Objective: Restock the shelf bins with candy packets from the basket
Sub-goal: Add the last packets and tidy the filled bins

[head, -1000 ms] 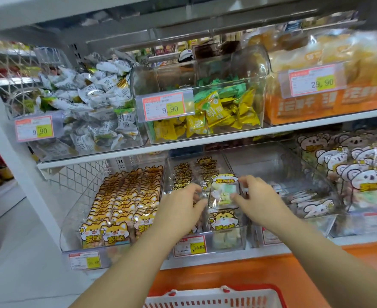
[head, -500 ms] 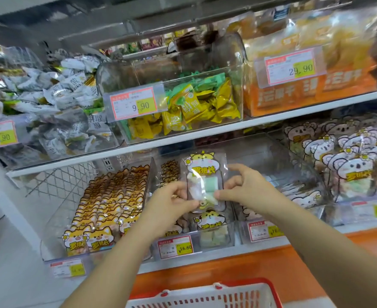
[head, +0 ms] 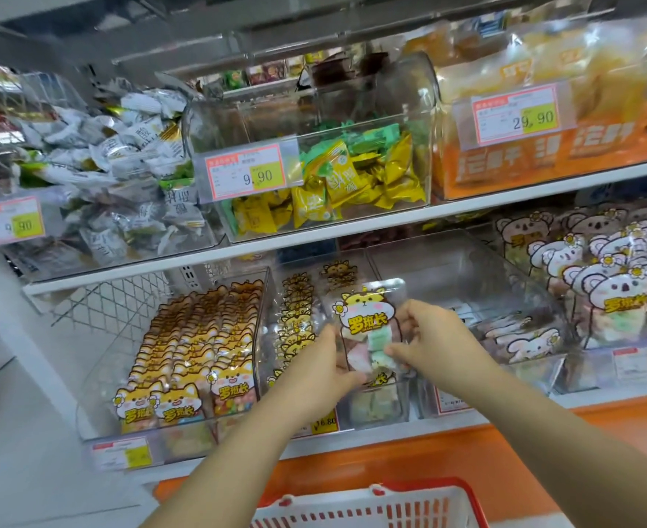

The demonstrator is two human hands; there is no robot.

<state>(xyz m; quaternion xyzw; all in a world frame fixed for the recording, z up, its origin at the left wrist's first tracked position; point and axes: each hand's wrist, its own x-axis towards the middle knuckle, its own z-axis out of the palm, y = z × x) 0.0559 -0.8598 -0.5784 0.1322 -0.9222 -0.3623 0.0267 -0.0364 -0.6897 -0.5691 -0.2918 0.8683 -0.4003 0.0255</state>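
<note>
A clear candy packet [head: 365, 329] with a yellow cartoon animal label and pastel sweets inside is held upright above the middle clear bin [head: 375, 407] on the lower shelf. My left hand [head: 320, 369] grips its left edge. My right hand [head: 426, 337] pinches its right edge. Rows of similar packets [head: 295, 318] stand in that bin behind the held one. The red basket [head: 371, 506] with a white mesh wall sits below at the frame's bottom; its contents are hidden.
The left lower bin [head: 196, 360] is packed with yellow-label packets. A nearly bare bin [head: 478, 299] lies to the right, then koala-label packets [head: 619, 283]. The upper shelf edge [head: 314, 238] carries bins of wrapped sweets with price tags. An orange panel [head: 466, 447] runs below.
The packet has come up out of the middle bin and now stands higher, held by both hands at its edges. The view has also shifted left and closer.
</note>
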